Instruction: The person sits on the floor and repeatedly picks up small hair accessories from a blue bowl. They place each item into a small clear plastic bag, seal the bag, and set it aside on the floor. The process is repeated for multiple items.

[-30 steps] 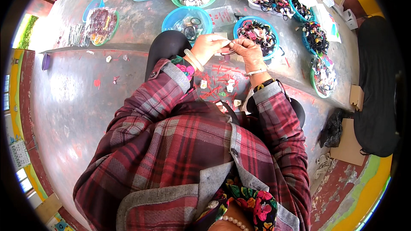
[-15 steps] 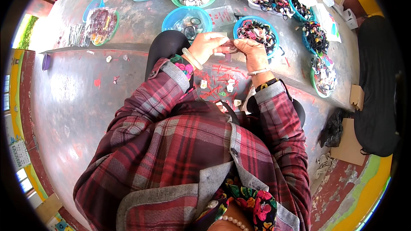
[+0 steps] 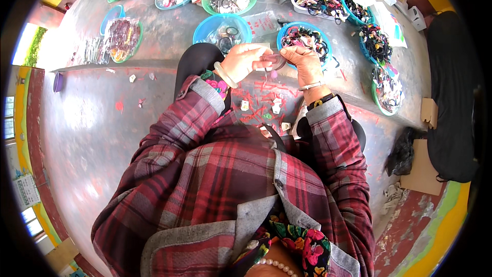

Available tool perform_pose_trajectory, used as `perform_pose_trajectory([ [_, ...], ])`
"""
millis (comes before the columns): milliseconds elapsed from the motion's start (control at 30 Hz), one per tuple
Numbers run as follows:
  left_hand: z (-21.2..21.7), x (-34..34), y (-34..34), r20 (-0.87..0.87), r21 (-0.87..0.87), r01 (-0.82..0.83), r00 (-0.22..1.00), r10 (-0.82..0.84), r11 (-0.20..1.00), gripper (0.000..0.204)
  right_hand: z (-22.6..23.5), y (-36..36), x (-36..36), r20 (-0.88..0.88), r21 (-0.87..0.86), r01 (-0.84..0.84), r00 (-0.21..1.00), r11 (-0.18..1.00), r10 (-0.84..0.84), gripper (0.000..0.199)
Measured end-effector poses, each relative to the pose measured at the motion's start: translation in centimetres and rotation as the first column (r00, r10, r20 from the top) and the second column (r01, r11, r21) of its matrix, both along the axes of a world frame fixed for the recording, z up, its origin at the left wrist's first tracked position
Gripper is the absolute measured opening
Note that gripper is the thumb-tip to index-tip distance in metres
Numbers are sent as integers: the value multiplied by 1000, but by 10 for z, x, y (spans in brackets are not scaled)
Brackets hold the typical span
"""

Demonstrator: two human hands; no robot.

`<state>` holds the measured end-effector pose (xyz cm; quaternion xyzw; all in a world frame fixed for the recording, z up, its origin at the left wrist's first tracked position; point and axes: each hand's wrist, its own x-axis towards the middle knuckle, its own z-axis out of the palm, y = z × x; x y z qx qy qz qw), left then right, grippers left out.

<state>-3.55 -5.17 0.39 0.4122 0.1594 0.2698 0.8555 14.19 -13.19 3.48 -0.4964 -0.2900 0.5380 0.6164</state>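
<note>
Blue basin (image 3: 329,51) sits beyond, left hand (image 3: 242,61), grip unclear, and right hand (image 3: 306,66), fingertips pinched, are slightly apart, brownish loop (image 3: 277,61) between them, held by the right, pink ball (image 3: 273,74) just below.

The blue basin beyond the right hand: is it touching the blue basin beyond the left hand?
Apart: the head view shows grey surface between the right blue basin and the left blue basin.

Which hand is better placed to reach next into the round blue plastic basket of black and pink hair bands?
Probably the right hand: it overlaps that basket in view; the left hand is farther left.
</note>
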Motion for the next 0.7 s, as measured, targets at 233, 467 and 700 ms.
perform_pose_trajectory([
  [233, 33, 1, -3, -297, 304, -38, 945, 133, 952, 29, 4, 2, 7, 229, 75, -69, 972, 995, 50, 6],
  [467, 45, 4, -12, -502, 528, 112, 840, 204, 842, 20, 6, -1, -1, 351, 56, -160, 927, 986, 130, 7],
  [700, 49, -2, -14, -529, 456, 76, 824, 202, 887, 26, 12, -4, -1, 323, 112, -164, 939, 980, 120, 7],
])
